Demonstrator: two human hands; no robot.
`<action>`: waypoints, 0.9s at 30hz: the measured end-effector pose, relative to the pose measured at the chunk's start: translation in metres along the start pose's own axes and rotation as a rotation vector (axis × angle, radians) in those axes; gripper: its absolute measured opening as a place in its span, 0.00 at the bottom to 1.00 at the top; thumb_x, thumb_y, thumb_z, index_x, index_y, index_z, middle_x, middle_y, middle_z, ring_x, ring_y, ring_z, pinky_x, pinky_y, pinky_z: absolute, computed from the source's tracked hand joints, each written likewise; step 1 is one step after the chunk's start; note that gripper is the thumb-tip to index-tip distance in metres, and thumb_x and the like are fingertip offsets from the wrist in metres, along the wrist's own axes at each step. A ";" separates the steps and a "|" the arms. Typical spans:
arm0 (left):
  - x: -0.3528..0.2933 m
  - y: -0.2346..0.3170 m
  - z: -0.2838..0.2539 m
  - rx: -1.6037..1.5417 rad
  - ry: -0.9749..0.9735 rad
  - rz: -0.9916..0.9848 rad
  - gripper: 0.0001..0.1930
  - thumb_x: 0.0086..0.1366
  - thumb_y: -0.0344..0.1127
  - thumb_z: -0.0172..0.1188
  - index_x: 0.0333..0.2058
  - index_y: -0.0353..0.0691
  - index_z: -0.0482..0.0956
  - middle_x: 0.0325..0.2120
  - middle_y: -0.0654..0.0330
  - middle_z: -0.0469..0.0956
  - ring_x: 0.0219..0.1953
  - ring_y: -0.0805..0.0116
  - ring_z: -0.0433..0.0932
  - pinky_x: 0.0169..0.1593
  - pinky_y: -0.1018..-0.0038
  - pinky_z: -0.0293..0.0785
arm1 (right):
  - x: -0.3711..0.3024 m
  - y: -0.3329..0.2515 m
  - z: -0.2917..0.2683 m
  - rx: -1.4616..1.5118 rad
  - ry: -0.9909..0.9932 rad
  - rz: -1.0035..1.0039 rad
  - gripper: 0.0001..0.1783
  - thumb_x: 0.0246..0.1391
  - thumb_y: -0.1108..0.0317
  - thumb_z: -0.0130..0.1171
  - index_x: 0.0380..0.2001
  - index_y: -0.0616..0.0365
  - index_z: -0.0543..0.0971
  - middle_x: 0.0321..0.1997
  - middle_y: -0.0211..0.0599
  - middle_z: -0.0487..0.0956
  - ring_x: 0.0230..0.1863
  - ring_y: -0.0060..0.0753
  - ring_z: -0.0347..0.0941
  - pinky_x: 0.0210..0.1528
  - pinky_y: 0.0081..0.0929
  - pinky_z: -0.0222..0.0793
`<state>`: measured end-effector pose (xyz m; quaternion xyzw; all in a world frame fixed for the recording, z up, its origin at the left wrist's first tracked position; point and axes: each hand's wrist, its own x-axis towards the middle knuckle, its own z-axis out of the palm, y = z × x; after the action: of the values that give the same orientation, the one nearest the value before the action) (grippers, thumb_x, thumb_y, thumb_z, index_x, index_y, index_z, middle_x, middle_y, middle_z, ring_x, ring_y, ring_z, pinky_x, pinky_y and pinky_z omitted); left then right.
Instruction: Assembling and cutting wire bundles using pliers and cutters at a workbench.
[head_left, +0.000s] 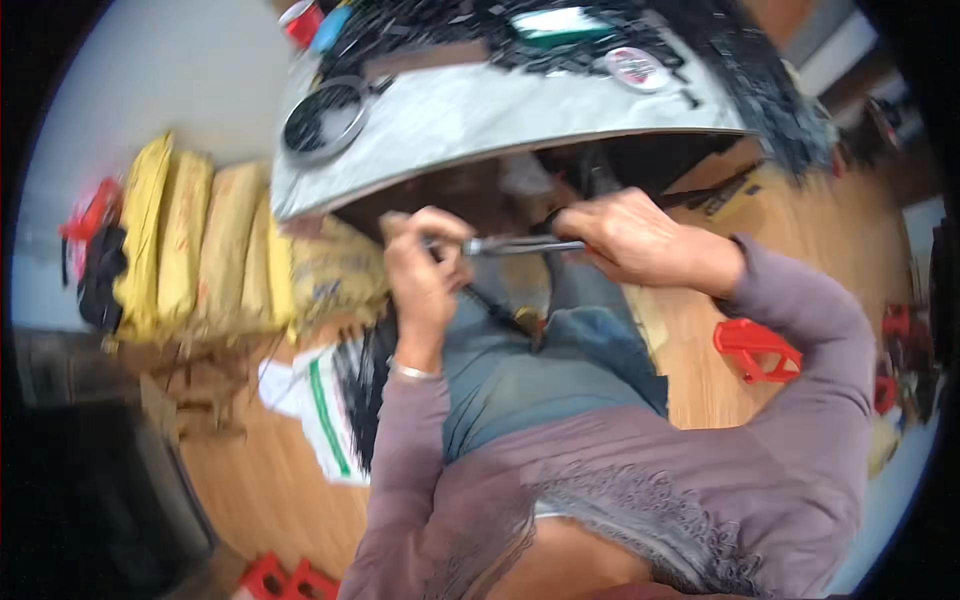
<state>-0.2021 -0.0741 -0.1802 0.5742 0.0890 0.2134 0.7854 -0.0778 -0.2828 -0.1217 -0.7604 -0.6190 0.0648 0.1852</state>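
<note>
In front of my lap, a slim silver-grey rod [520,245] runs level between my two hands. My left hand [425,270] is closed around its left end, fingers curled and thumb side up. My right hand [630,235] closes on the other end in a fist. A thin black strip [490,305] slants down from below my left hand towards my lap; whether it joins the rod I cannot tell. Motion smears the rod's detail, and both ends are hidden in my fingers. Both hands are just short of the table's front edge.
A white-covered table [480,105] bears black parts, a round dish [325,120], a round lid [637,69] and a green-and-white box [560,25]. Yellow sacks [230,240] stand left. A white sack [325,415] of black strips lies by my left leg; a red stool [757,350] is right.
</note>
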 end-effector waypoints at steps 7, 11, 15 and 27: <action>0.005 0.003 0.013 -0.137 0.034 -0.073 0.34 0.71 0.62 0.30 0.25 0.35 0.69 0.08 0.69 0.52 0.09 0.81 0.50 0.15 0.82 0.48 | -0.006 0.133 -0.040 -0.361 0.346 0.663 0.06 0.45 0.73 0.53 0.31 0.57 0.74 0.30 0.49 0.78 0.34 0.55 0.75 0.35 0.45 0.68; 0.007 0.005 0.021 -0.081 0.007 -0.041 0.33 0.70 0.63 0.30 0.25 0.38 0.68 0.08 0.70 0.50 0.08 0.80 0.48 0.14 0.81 0.47 | 0.006 0.199 -0.077 -0.422 0.402 0.699 0.08 0.48 0.66 0.55 0.32 0.56 0.77 0.30 0.50 0.79 0.36 0.53 0.76 0.36 0.46 0.69; 0.012 -0.002 0.021 -0.088 0.052 -0.070 0.31 0.72 0.59 0.30 0.25 0.38 0.68 0.08 0.70 0.50 0.08 0.79 0.48 0.14 0.80 0.47 | 0.020 0.223 -0.076 -0.452 0.227 0.777 0.11 0.49 0.62 0.56 0.32 0.56 0.81 0.32 0.50 0.80 0.37 0.50 0.78 0.39 0.44 0.73; 0.008 0.003 0.025 -0.049 0.102 -0.101 0.31 0.71 0.60 0.33 0.23 0.38 0.67 0.08 0.71 0.49 0.08 0.80 0.48 0.14 0.81 0.47 | 0.034 0.230 -0.067 -0.387 0.313 0.762 0.11 0.46 0.65 0.53 0.30 0.56 0.81 0.34 0.50 0.80 0.40 0.51 0.77 0.42 0.43 0.72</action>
<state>-0.1858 -0.0917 -0.1688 0.5379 0.1523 0.2047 0.8034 0.1632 -0.3020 -0.1386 -0.9552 -0.2605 -0.1044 0.0941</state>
